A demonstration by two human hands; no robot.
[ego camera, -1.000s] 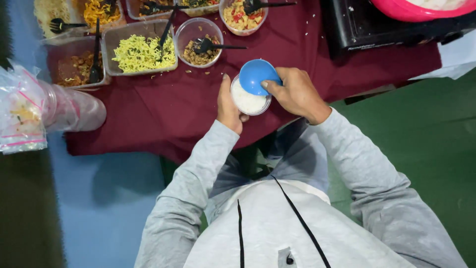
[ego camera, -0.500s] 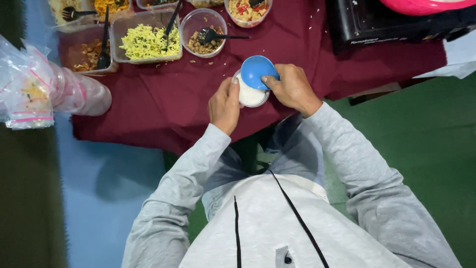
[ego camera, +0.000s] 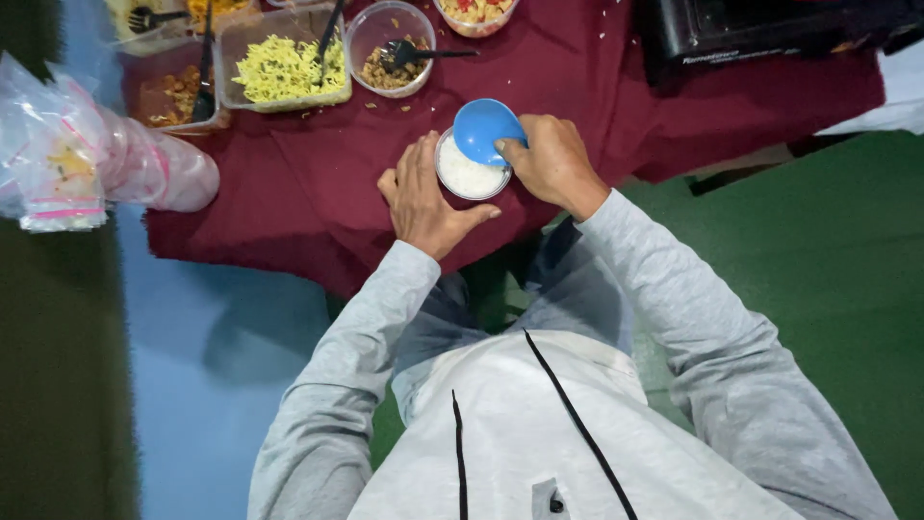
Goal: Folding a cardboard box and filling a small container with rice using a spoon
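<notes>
From the head view I look straight down on both forearms in grey sleeves, bent at the elbow and reaching forward over the near edge of the dark red tablecloth (ego camera: 318,183); the left hand (ego camera: 428,197) lies palm down with the wrist low, its fingers loosely curled and held together, cupping the left side of a small round container of white rice (ego camera: 469,175); the thumb points right along the near rim, touching or almost touching it; the right hand (ego camera: 551,164) comes in from the right with the knuckles up, fingers bent and closed on the edge of a blue bowl (ego camera: 484,128), thumb on the near side; I think the bowl is tilted, its hollow turned toward the container, though the angle is hard to judge from above; the bowl overlaps the far right rim of the container and sits just beside the left fingertips; so the container stands between the two hands, near the cloth's front edge.

Further back on the cloth I see a rectangular tub of yellow noodles (ego camera: 284,69), a round clear tub of brown food (ego camera: 390,60) with a black fork (ego camera: 423,54) resting in it, and a black appliance (ego camera: 770,34) at the far right; a bundle of clear plastic bags (ego camera: 87,159) lies off the left edge.
</notes>
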